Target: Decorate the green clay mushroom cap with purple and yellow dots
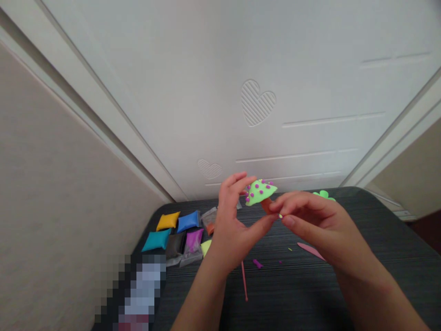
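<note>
A clay mushroom [259,193] has a light green cap dotted with purple and an orange-brown stem. My left hand [230,230] is closed around it, with fingers behind the cap and the thumb near the foot of the stem. Close beside the stem, my right hand [315,225] pinches a tiny pale yellow bit of clay [280,216] between thumb and forefinger. Below the hands, a purple scrap of clay [257,264] and a thin pink modelling stick [244,281] lie on the dark table [275,299]. A pink clay knife [310,250] lies partly under my right hand.
Clay packets stand at the left, among them yellow [168,221], blue [189,221], teal [156,240] and purple [193,241]. A bright green piece [324,195] shows behind my right hand. A white panel with embossed hearts [257,102] rises behind the table. The lower left is pixelated.
</note>
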